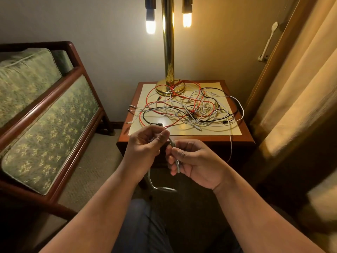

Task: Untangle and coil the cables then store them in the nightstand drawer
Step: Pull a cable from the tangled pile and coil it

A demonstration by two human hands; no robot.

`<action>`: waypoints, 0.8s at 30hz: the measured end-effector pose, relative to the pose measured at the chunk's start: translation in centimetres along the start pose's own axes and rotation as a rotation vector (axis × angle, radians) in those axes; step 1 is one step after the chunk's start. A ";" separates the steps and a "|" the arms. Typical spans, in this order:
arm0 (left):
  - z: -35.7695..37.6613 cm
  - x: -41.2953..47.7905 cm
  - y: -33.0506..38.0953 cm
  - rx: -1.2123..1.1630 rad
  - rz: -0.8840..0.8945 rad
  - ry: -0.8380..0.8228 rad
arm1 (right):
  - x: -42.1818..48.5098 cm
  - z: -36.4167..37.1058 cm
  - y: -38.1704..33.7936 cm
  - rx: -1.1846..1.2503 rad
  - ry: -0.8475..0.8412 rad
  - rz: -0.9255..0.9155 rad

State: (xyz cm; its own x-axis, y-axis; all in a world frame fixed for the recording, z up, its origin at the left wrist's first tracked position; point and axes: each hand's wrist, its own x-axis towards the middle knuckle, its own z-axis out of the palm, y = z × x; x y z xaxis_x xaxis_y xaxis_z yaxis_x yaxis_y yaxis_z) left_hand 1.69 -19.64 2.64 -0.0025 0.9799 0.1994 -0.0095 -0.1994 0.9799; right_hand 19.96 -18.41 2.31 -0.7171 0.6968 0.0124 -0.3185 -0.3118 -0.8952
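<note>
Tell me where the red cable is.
In the head view, the red cable lies tangled on the nightstand, looping from the lamp base toward the left hand.

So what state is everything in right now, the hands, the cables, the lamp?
Left hand: pinching the grey cable.
Right hand: gripping the same cable lower down.
Grey cable: held between both hands, a loop hanging below.
Cable pile: tangled on the nightstand.
Lamp: lit.

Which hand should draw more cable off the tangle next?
Left, likely: left hand pinches the grey cable at the nightstand edge beside the cable tangle; right hand grips it lower, farther back.
</note>
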 end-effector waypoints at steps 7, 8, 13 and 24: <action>1.3 -0.7 -1.3 -0.223 -0.137 -0.133 | 0.6 1.1 -1.2 0.238 0.107 -0.175; 1.7 -0.8 -1.5 -0.246 -0.179 -0.146 | 0.9 1.1 -1.6 0.289 0.165 -0.196; 3.1 -1.4 -1.9 -0.234 -0.338 -0.220 | 2.2 0.0 -2.9 0.278 0.453 -0.233; 2.0 -1.1 0.4 -0.259 -0.342 -0.301 | 2.5 -1.4 -1.8 -0.218 0.569 -0.213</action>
State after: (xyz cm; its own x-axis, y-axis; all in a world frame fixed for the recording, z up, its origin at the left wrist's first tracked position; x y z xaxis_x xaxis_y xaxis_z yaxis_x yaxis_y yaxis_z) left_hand 3.65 -20.78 2.85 0.3309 0.9383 -0.1004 -0.2070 0.1759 0.9624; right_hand 19.62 -15.18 3.37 -0.1917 0.9813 0.0155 -0.2412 -0.0318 -0.9700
